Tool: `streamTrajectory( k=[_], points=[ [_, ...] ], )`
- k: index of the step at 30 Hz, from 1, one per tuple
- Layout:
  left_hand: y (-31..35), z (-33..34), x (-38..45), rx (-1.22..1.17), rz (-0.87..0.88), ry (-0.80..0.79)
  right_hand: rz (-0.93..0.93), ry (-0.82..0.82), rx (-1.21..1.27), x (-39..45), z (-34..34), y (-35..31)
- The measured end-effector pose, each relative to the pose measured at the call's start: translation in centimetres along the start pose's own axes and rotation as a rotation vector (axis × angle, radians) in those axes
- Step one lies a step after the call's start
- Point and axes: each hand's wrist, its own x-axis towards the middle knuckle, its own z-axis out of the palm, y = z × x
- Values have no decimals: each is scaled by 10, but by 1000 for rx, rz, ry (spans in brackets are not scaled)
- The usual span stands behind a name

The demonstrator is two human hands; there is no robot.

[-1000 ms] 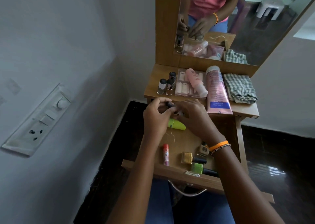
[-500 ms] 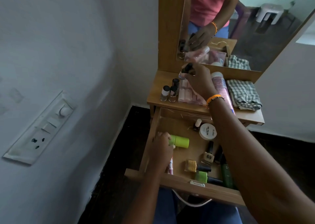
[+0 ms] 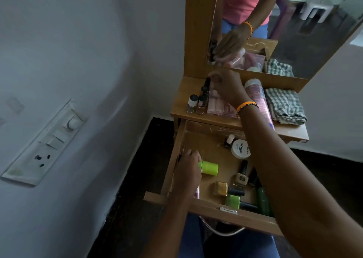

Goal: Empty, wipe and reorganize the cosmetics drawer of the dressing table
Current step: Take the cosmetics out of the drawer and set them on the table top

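Note:
The wooden drawer (image 3: 206, 205) is pulled out. It holds a lime-green tube (image 3: 211, 168), a white jar (image 3: 240, 149), a small white-capped bottle (image 3: 228, 140), gold (image 3: 221, 188), green (image 3: 233, 201) and beige (image 3: 241, 177) nail polishes, a dark green tube (image 3: 262, 201) and a pink stick (image 3: 197, 193). My left hand (image 3: 188, 169) curls over the left end of the lime-green tube. My right hand (image 3: 225, 86) hovers over the table top (image 3: 180, 104), fingers loose, just right of a tall dark bottle (image 3: 205, 88) standing behind two other small bottles (image 3: 191, 103).
On the table top lie a clear pack of pink items (image 3: 217, 107), a pink lotion tube (image 3: 256, 93) and a folded checked cloth (image 3: 284, 105). The mirror (image 3: 294, 32) rises behind. A wall with a switchboard (image 3: 45, 144) stands close on the left. Dark floor surrounds the table.
My right hand carried a dark bottle up from the drawer to the table top and the bottle now stands there. My left hand dropped into the drawer onto the lime-green tube.

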Motion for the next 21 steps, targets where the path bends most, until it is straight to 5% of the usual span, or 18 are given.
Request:
streamTrajectory(
  k=[6, 15, 21],
  points=[
    [2, 2, 2, 46, 97, 18, -87, 278, 45, -92, -13, -8],
    [2, 7, 0, 63, 129, -134, 167, -60, -256, -169, 49, 26],
    [2, 9, 0, 69, 130, -138, 233, -73, -278, -164, 56, 26]
  ],
)
